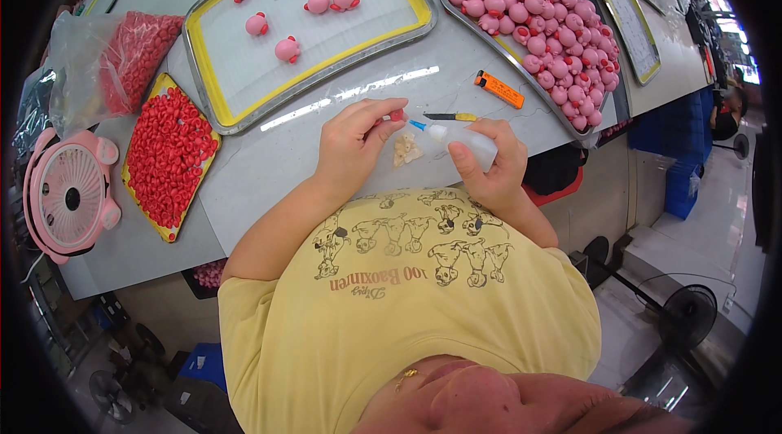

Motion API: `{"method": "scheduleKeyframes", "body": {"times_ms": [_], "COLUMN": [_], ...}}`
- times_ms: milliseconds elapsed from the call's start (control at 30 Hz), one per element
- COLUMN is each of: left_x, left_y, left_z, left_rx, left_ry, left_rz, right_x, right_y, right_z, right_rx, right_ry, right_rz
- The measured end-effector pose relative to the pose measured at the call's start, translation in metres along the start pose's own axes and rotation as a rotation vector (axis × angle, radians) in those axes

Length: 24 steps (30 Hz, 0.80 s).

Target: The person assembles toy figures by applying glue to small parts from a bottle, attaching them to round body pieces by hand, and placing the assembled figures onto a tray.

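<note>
1. While your left hand pinches a small red piece between thumb and fingertips, that piece sits over the tabletop, toward its near edge.
2. Your right hand has its fingers curled around a translucent bottle; its blue nozzle points at the piece, though contact cannot be told.
3. Between your hands lies a beige clump, with a yellow-handled knife just beyond the bottle.
4. An orange lighter, bearing dark print too small to read, lies off the left edge of a tray heaped with pink figures.
5. Beyond your left hand, a yellow-bordered tray carries seven more.
6. Toward the tabletop's left edge stand a diamond-shaped tray of red pieces, a clear bag of more and a pink fan.
7. Your yellow shirt shows red lettering, upside down, below dog drawings.
</note>
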<state>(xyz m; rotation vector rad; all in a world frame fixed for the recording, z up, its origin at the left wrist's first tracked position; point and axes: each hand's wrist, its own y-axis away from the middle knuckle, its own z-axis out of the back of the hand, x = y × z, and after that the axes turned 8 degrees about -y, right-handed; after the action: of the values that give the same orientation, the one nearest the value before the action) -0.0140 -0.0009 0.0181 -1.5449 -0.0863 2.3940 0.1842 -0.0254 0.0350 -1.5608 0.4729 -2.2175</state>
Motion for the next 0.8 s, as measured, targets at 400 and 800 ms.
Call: {"method": "scheduleKeyframes", "body": {"times_ms": [400,800], "left_x": [-0.007,-0.002], "left_y": [-0.011,-0.005], "left_z": [-0.024,-0.024], "left_rx": [-0.056,-0.011], "left_ry": [0.106,0.187], "left_rz": [0.203,0.292], "right_x": [-0.044,-0.063], "right_y": [-0.019,-0.034], "right_z": [0.019,0.039], "right_rx": [-0.228,-0.163], "right_ry": [-0.220,0.369], "right_rz": [-0.295,-0.085]}}
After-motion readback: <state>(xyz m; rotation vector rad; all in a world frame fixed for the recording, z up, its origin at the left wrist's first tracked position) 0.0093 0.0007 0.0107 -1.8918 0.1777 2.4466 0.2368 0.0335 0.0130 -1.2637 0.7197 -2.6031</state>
